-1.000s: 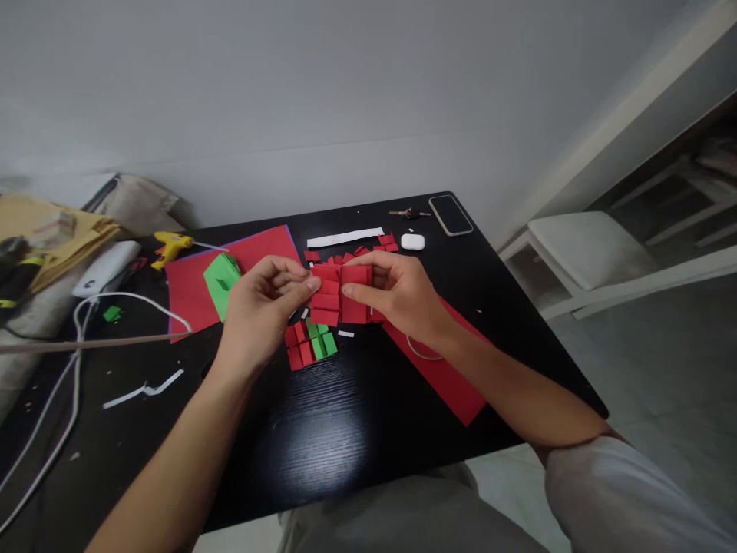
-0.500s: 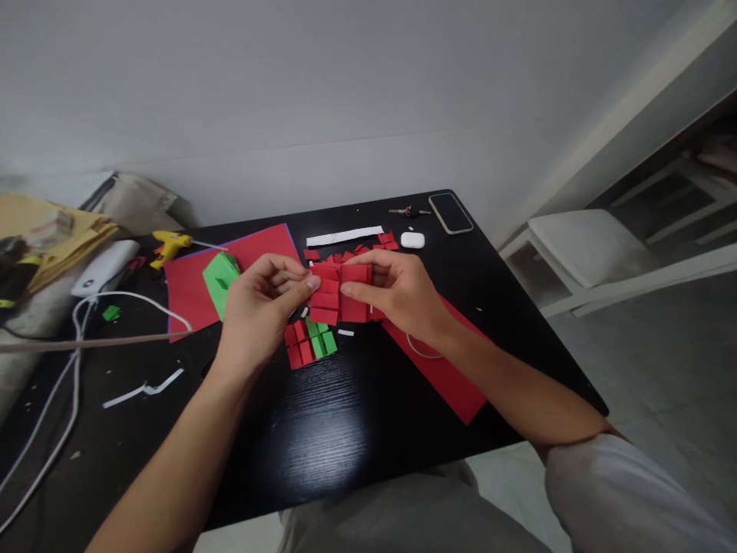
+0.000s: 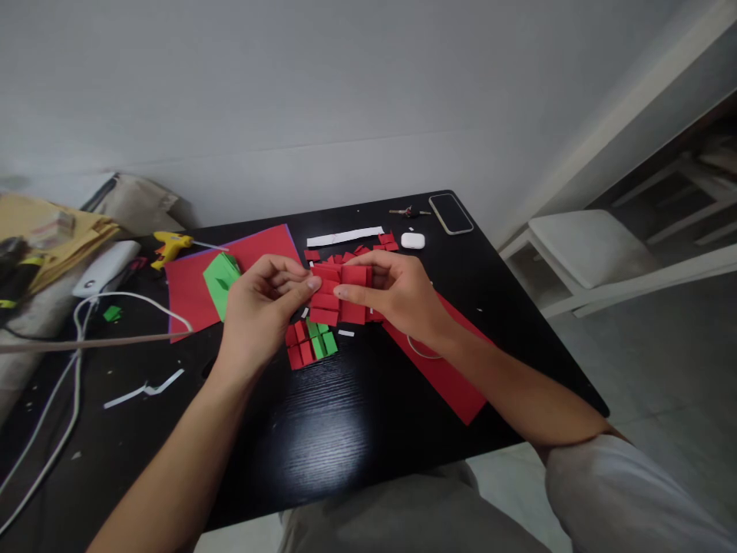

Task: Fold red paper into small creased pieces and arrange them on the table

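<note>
Between my two hands is a red folded paper piece [image 3: 352, 309], made of overlapping flaps, held above the black table. My left hand [image 3: 262, 303] pinches its left edge between thumb and fingers. On its right side my right hand [image 3: 400, 292] grips it, the thumb lying across the front and the fingers behind. Just below, a small block of red and green paper squares [image 3: 311, 343] rests on the table. More small red paper pieces [image 3: 387, 242] lie behind the held piece, partly hidden by it and my right hand.
Red sheets lie left [image 3: 190, 296] and right [image 3: 461, 384], with green paper [image 3: 220, 280] on the left one. A yellow glue gun [image 3: 170, 247], white cables [image 3: 77, 361], a white strip [image 3: 344, 236], a small white case [image 3: 413, 241] and a phone [image 3: 450, 213] surround the work area.
My right thumb has slid slightly left across the front of the red paper piece. Both hands keep their hold, and the things on the table stay where they were.
</note>
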Motion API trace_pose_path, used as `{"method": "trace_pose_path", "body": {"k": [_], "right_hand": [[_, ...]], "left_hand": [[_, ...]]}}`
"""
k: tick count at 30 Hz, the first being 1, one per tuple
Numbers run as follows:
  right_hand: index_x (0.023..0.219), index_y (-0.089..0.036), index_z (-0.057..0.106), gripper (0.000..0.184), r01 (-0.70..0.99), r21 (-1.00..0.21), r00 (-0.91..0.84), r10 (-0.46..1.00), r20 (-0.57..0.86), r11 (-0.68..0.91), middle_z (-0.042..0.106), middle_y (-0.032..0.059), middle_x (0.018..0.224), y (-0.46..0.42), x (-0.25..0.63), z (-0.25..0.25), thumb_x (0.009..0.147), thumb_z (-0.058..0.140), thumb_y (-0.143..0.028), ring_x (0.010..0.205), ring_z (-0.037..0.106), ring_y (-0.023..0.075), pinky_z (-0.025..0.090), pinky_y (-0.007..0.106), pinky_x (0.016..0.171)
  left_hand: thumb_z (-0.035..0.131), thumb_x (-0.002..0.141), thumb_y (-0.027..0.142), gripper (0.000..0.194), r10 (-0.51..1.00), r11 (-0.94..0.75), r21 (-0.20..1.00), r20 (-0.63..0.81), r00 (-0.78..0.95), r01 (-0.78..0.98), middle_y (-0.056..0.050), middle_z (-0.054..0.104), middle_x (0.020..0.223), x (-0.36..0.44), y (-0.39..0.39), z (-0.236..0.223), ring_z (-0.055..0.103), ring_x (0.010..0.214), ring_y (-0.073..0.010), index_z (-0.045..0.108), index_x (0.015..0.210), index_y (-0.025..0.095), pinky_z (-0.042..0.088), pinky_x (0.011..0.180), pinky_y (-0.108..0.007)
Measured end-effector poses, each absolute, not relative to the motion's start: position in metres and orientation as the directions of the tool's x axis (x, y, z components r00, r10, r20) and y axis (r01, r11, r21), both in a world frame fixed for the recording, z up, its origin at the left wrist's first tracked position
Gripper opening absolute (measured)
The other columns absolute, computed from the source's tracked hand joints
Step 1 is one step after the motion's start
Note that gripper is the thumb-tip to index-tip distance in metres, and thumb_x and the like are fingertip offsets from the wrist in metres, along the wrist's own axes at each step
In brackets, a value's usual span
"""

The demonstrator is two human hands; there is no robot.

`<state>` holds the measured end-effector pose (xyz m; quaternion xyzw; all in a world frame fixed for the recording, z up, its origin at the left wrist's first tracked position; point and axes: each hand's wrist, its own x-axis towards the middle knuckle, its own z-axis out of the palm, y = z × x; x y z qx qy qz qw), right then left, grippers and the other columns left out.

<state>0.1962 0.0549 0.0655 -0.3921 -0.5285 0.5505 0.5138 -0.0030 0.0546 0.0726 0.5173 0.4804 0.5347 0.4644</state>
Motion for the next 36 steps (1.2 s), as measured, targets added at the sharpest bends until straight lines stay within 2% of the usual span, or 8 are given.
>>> {"method": "trace_pose_path", "body": {"k": [10,15,22,36], "right_hand": [[0.096,-0.020,0.078,0.036,-0.136,-0.984,-0.163,0.977,0.137,0.116,0.081,0.0014,0.091,0.0559,0.1958,0.0635,0.068,0.097,-0.033,0.087,0.078,0.0199,0.066,0.036,0.082],[0.095,-0.020,0.077,0.034,-0.143,-0.981,-0.159,0.975,0.154,0.132,0.081,0.0009,0.091,0.0557,0.1959,0.0634,0.069,0.096,-0.030,0.087,0.078,0.0191,0.066,0.034,0.082],[0.095,-0.021,0.077,0.037,-0.123,-0.985,-0.151,0.979,0.137,0.119,0.081,0.0019,0.093,0.0557,0.1957,0.0640,0.068,0.097,-0.036,0.089,0.078,0.0206,0.066,0.038,0.085],[0.093,-0.020,0.078,0.036,-0.127,-0.987,-0.137,0.983,0.119,0.102,0.081,0.0021,0.090,0.0547,0.1960,0.0637,0.067,0.097,-0.035,0.086,0.077,0.0203,0.066,0.036,0.082]], "left_hand": [[0.089,0.070,0.018,0.025,0.993,-0.099,0.995,0.100,-0.061,0.026,-0.001,0.072,0.076,-0.0010,0.0544,0.0731,0.066,0.067,-0.0123,0.066,0.082,0.019,0.055,0.063,-0.022],[0.089,0.071,0.022,0.026,0.994,-0.106,0.994,0.106,-0.039,0.019,0.000,0.070,0.075,-0.0018,0.0547,0.0722,0.065,0.067,-0.0119,0.066,0.083,0.020,0.053,0.062,-0.022],[0.090,0.071,0.027,0.028,0.993,-0.104,0.994,0.106,-0.054,0.047,0.000,0.069,0.076,-0.0010,0.0536,0.0734,0.065,0.067,-0.0129,0.065,0.083,0.021,0.053,0.060,-0.024],[0.091,0.072,0.023,0.027,0.988,-0.133,0.989,0.137,-0.068,0.060,-0.001,0.073,0.080,-0.0016,0.0523,0.0731,0.069,0.074,-0.0134,0.067,0.085,0.020,0.057,0.069,-0.024]]}}
